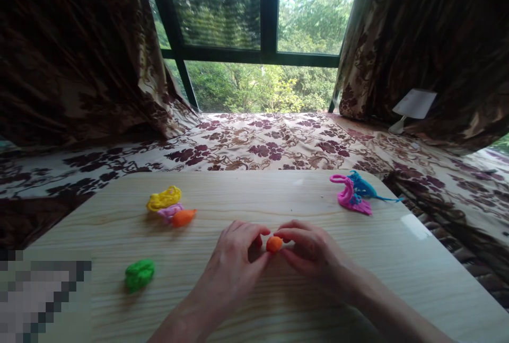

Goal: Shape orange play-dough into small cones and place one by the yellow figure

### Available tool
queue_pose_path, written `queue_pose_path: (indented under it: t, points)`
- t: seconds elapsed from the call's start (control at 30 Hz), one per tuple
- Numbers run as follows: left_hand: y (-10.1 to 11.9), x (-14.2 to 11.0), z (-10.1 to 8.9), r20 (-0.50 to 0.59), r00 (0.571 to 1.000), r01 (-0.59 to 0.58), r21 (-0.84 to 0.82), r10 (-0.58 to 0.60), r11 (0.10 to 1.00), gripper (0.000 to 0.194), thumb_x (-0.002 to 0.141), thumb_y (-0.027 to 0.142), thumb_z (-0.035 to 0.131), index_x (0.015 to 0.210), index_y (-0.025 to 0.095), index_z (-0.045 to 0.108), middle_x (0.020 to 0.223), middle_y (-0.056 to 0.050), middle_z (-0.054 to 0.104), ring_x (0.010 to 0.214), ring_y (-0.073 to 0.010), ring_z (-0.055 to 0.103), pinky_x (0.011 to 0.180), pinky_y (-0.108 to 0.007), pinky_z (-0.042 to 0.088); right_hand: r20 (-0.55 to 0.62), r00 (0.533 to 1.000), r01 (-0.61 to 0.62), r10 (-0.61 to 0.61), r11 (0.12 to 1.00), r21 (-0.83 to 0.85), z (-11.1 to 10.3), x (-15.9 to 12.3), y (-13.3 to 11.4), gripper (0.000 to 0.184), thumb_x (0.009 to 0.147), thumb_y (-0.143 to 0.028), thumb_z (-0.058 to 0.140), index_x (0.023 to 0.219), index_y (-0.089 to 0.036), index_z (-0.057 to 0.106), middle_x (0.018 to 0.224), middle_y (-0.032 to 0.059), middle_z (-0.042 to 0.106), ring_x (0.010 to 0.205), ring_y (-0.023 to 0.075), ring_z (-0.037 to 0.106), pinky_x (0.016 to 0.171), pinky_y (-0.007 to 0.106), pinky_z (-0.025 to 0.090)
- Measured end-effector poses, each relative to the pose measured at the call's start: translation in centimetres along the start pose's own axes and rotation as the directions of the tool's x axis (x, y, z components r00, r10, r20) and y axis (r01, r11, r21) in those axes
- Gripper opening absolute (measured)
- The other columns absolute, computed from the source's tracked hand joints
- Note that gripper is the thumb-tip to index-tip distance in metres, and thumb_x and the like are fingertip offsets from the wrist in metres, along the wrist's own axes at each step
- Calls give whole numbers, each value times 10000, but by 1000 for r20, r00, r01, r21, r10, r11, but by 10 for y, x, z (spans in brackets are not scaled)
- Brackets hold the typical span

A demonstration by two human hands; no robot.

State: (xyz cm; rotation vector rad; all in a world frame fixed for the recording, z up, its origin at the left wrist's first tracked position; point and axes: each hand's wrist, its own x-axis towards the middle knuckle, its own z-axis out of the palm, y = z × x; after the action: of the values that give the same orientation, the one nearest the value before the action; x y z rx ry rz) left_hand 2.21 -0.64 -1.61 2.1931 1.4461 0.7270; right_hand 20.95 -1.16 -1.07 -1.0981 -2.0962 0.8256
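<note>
A small rounded lump of orange modelling clay is between the fingertips of both hands, just above or on the pale wooden table. My left hand bends round its left side, thumb and index finger at its edge. From the right, my right hand pinches it with thumb and fingers. Whether the lump touches the table cannot be made out. Off to the left lies a lump of green clay. Farther back sit a yellow stringy clay piece, a light purple one and another orange piece, close together.
Pink clay and blue clay lie together near the table's far right corner. Behind the table stretches a flowered cloth, reaching to a window. A white lamp stands at the right by the curtain. The lower left corner is pixelated.
</note>
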Motion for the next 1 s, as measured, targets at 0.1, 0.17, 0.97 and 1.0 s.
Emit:
queue_pose_path:
  t: [0.1,0.17,0.97,1.0]
  points:
    - [1,2,-1,44,999,-32,15,32,999,82,772,268,547,802,240,618,752,3,584,801,-170,517,760,-305,408,-16,1000,-24,23,999,-36,1,0,2,200,823,-196,527,997,-224,621,929,22,599,780,125,562,641,200,428]
    - [2,2,-2,53,998,-38,14,37,999,55,756,243,568,786,237,614,764,7,587,814,-169,518,771,-303,401,-20,999,-45,44,998,-48,2,-1,3,182,823,-202,536,985,-219,618,898,14,597,748,118,554,629,201,419]
    - [1,0,-4,70,997,-46,35,43,998,32,728,249,594,711,223,587,715,14,567,816,-172,506,783,-301,398,14,999,-39,42,984,-172,-2,0,4,177,802,-242,578,971,-222,626,912,28,570,836,150,540,744,248,419]
    - [1,0,-5,80,996,-45,24,43,999,16,725,238,593,718,224,590,723,13,570,823,-173,507,785,-298,399,12,999,-31,34,983,-181,-1,0,5,163,802,-236,578,956,-222,629,896,26,571,831,150,539,749,251,417]
